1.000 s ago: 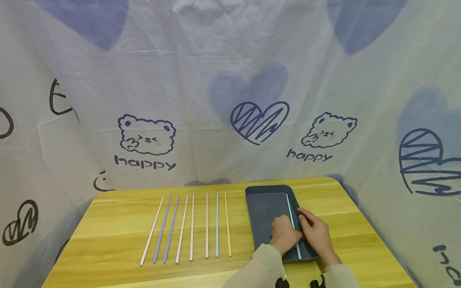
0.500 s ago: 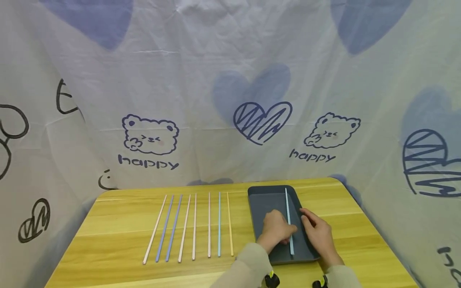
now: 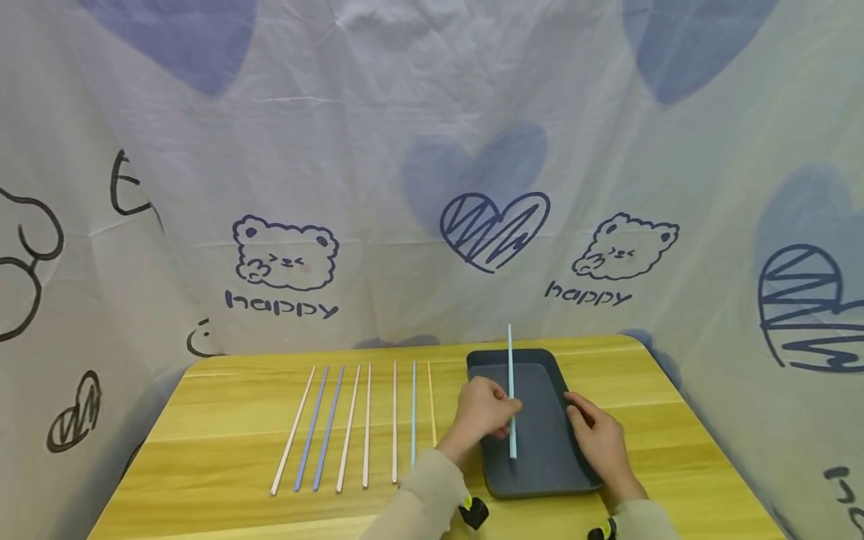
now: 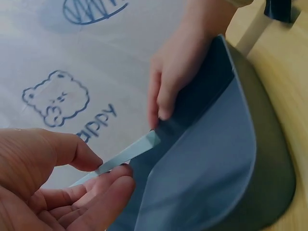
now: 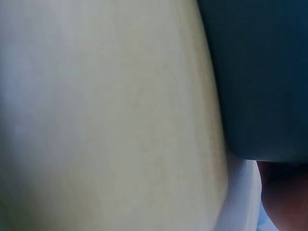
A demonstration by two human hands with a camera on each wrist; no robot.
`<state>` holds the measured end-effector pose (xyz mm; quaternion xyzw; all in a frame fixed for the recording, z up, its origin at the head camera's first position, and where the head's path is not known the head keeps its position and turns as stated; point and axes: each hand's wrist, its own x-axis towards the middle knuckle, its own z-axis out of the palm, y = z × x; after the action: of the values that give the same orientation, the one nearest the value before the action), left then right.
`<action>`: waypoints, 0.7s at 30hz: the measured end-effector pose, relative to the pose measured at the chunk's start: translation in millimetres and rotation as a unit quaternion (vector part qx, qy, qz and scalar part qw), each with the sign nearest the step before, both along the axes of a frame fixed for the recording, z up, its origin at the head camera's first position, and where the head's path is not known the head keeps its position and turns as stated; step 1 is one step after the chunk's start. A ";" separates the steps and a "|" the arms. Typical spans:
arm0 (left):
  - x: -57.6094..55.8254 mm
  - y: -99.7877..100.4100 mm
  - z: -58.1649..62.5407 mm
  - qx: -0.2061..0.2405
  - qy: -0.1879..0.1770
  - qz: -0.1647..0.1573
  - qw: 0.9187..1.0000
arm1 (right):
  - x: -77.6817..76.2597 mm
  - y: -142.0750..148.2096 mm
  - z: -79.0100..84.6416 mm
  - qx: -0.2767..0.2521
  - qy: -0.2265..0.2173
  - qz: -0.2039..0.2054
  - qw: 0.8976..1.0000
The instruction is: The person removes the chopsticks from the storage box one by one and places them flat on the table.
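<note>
My left hand point(image 3: 483, 411) pinches a light blue chopstick point(image 3: 511, 367) between thumb and fingers, over the left part of a dark grey tray point(image 3: 540, 450). The chopstick's far end rises past the tray's back rim. In the left wrist view, the squared end of the chopstick point(image 4: 144, 143) sticks out beyond the fingertips. At the tray's right side, my right hand point(image 3: 602, 442) holds the rim, with thumb and index finger at the wall. The right wrist view shows mostly tabletop, the tray's dark outer wall point(image 5: 264, 86) and part of a finger at lower right.
To the left of the tray lies a spaced row of chopsticks: white and pinkish ones point(image 3: 347, 429), two blue-violet ones point(image 3: 328, 429), a light blue one point(image 3: 414, 405) and a yellow one point(image 3: 431, 397). A printed cloth point(image 3: 398, 300) hangs behind the wooden table point(image 3: 223, 427).
The left hand has lifted the light blue chopstick from the tray's right side and carried it left. The right hand stays at the tray's right rim.
</note>
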<state>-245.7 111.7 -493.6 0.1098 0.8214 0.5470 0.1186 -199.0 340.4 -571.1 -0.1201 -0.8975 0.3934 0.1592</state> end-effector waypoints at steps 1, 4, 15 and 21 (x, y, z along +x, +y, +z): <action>-0.9 -4.1 0.1 0.008 -0.002 0.003 1.000 | -0.2 0.3 -0.1 0.000 0.000 0.000 1.000; -2.4 -15.3 1.1 0.022 -0.007 0.010 1.000 | -0.2 0.3 -0.2 0.000 0.000 0.001 1.000; -2.1 -39.4 1.1 0.044 -0.001 0.029 0.999 | 1.0 3.3 0.5 -0.004 -0.007 0.009 1.000; -1.7 -59.1 -4.0 0.074 -0.002 0.033 0.997 | 0.4 3.2 -0.8 -0.003 -0.009 0.011 1.000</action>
<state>-247.4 52.7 -497.5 0.0902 0.7818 0.6098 0.0936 -198.7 343.6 -571.9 -0.1147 -0.8991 0.3963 0.1465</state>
